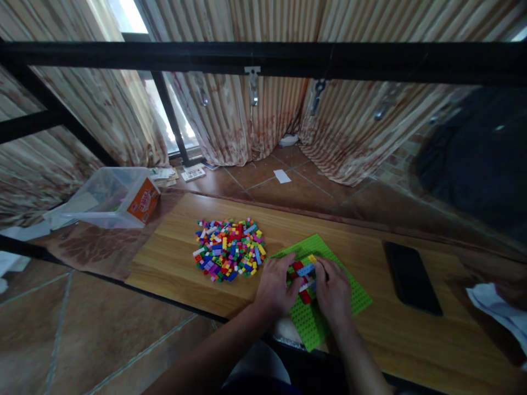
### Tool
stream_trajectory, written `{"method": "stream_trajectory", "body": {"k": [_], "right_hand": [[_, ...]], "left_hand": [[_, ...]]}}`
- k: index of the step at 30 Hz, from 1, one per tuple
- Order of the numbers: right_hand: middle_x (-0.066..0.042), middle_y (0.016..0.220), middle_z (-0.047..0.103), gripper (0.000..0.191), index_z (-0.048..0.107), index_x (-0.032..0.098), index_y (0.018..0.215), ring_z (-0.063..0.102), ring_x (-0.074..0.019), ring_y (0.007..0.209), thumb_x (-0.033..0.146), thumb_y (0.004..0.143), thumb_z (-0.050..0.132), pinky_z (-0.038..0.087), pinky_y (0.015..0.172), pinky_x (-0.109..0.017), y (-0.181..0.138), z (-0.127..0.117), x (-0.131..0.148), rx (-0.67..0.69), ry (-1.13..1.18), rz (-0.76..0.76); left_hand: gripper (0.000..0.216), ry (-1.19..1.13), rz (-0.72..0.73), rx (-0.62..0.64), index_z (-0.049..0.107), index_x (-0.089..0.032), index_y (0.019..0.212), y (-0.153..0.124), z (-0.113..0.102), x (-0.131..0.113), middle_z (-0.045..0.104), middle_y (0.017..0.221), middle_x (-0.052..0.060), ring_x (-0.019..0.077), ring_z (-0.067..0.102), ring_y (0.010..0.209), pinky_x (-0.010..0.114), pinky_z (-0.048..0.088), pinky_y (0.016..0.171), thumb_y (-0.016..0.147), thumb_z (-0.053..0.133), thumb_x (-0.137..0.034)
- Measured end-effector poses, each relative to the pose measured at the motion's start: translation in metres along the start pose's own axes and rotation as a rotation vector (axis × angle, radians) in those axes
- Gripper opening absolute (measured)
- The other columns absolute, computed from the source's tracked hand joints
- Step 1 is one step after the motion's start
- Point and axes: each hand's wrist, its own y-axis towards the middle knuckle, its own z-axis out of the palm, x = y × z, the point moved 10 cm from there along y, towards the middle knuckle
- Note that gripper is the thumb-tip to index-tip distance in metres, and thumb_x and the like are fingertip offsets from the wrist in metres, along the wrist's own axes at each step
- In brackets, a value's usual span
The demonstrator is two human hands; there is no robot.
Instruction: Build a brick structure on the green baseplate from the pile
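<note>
A green baseplate (pixel 349 293) lies on the wooden board, overhanging the near edge. On it stands a small build of red, blue, yellow and white bricks (pixel 305 274). My left hand (pixel 276 285) rests on the plate's left side, fingers curled against the build. My right hand (pixel 333 291) sits on the right side, fingertips pinched on the bricks at the build's top. A heap of loose coloured bricks (pixel 229 249) lies on the board just left of the plate.
A black phone (pixel 411 277) lies on the board at the right. A clear plastic tub (pixel 113 197) stands on its side at the left. White cloth (pixel 500 312) shows at far right. A black metal frame (pixel 263 57) and curtains stand behind.
</note>
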Motion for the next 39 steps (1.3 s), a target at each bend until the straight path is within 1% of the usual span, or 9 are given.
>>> {"method": "stream_trajectory", "body": {"k": [5, 14, 18, 23, 27, 30, 32, 35, 39], "right_hand": [[-0.014, 0.109, 0.069, 0.046, 0.067, 0.016, 0.108, 0.059, -0.0261, 0.107, 0.045, 0.097, 0.034, 0.042, 0.098, -0.047, -0.003, 0.004, -0.003, -0.023, -0.086, -0.050], [-0.016, 0.105, 0.069, 0.051, 0.068, 0.012, 0.106, 0.060, -0.0262, 0.101, 0.045, 0.097, 0.030, 0.045, 0.095, -0.045, 0.015, 0.010, -0.002, -0.017, -0.127, -0.131], [-0.016, 0.105, 0.069, 0.052, 0.068, 0.012, 0.107, 0.061, -0.0266, 0.101, 0.046, 0.097, 0.029, 0.045, 0.094, -0.044, 0.014, 0.010, -0.005, -0.017, -0.116, -0.140], [-0.015, 0.104, 0.070, 0.055, 0.068, 0.013, 0.106, 0.061, -0.0272, 0.100, 0.050, 0.096, 0.028, 0.044, 0.095, -0.045, 0.013, 0.009, -0.009, -0.019, -0.103, -0.110], [-0.015, 0.104, 0.070, 0.057, 0.069, 0.014, 0.104, 0.061, -0.0271, 0.099, 0.050, 0.096, 0.026, 0.044, 0.095, -0.045, 0.013, 0.008, -0.008, -0.027, -0.095, -0.113], [-0.015, 0.104, 0.070, 0.056, 0.069, 0.015, 0.105, 0.061, -0.0267, 0.100, 0.050, 0.096, 0.026, 0.043, 0.096, -0.045, 0.013, 0.008, -0.009, -0.026, -0.090, -0.112], [-0.014, 0.105, 0.070, 0.055, 0.069, 0.016, 0.106, 0.061, -0.0264, 0.100, 0.050, 0.096, 0.027, 0.043, 0.096, -0.044, 0.013, 0.009, -0.009, -0.022, -0.087, -0.107], [-0.014, 0.105, 0.070, 0.056, 0.069, 0.015, 0.106, 0.061, -0.0267, 0.101, 0.051, 0.096, 0.027, 0.043, 0.096, -0.044, 0.013, 0.009, -0.010, -0.025, -0.091, -0.093], [-0.015, 0.104, 0.070, 0.058, 0.069, 0.014, 0.104, 0.061, -0.0267, 0.098, 0.052, 0.096, 0.026, 0.044, 0.094, -0.044, 0.013, 0.008, -0.009, -0.028, -0.097, -0.081]], "left_hand": [[0.053, 0.028, 0.014, 0.003, 0.045, -0.016, 0.134, 0.000, 0.001, -0.004, 0.065, 0.118, 0.013, 0.0282, 0.058, 0.107, 0.050, 0.044, 0.098, 0.085, 0.058, -0.029], [0.053, 0.034, -0.028, 0.017, 0.045, -0.017, 0.135, 0.012, 0.006, 0.001, 0.064, 0.121, 0.011, 0.0276, 0.056, 0.111, 0.049, 0.045, 0.100, 0.084, 0.058, -0.027], [0.049, -0.004, -0.039, -0.028, 0.046, -0.018, 0.133, 0.003, -0.004, 0.001, 0.064, 0.121, 0.011, 0.0265, 0.055, 0.114, 0.047, 0.047, 0.100, 0.086, 0.057, -0.026], [0.045, 0.032, -0.049, -0.109, 0.050, -0.021, 0.129, -0.021, -0.047, 0.007, 0.063, 0.122, 0.009, 0.0247, 0.057, 0.113, 0.046, 0.048, 0.099, 0.084, 0.056, -0.020], [0.036, 0.143, -0.101, -0.206, 0.054, -0.020, 0.123, -0.040, -0.107, 0.027, 0.065, 0.116, 0.011, 0.0241, 0.059, 0.110, 0.044, 0.050, 0.096, 0.087, 0.053, -0.020], [0.030, 0.241, -0.193, -0.318, 0.058, -0.020, 0.117, -0.049, -0.155, 0.053, 0.067, 0.113, 0.009, 0.0236, 0.061, 0.107, 0.041, 0.051, 0.093, 0.088, 0.054, -0.021], [0.026, 0.339, -0.247, -0.330, 0.061, -0.020, 0.112, -0.049, -0.177, 0.070, 0.068, 0.109, 0.009, 0.0238, 0.062, 0.105, 0.042, 0.050, 0.094, 0.087, 0.053, -0.020], [0.023, 0.461, -0.274, -0.296, 0.065, -0.020, 0.106, -0.038, -0.191, 0.086, 0.069, 0.106, 0.009, 0.0251, 0.062, 0.104, 0.042, 0.049, 0.094, 0.087, 0.053, -0.019], [0.020, 0.577, -0.266, -0.169, 0.070, -0.021, 0.098, -0.015, -0.184, 0.098, 0.070, 0.106, 0.009, 0.0253, 0.063, 0.100, 0.041, 0.048, 0.094, 0.085, 0.054, -0.018]]}}
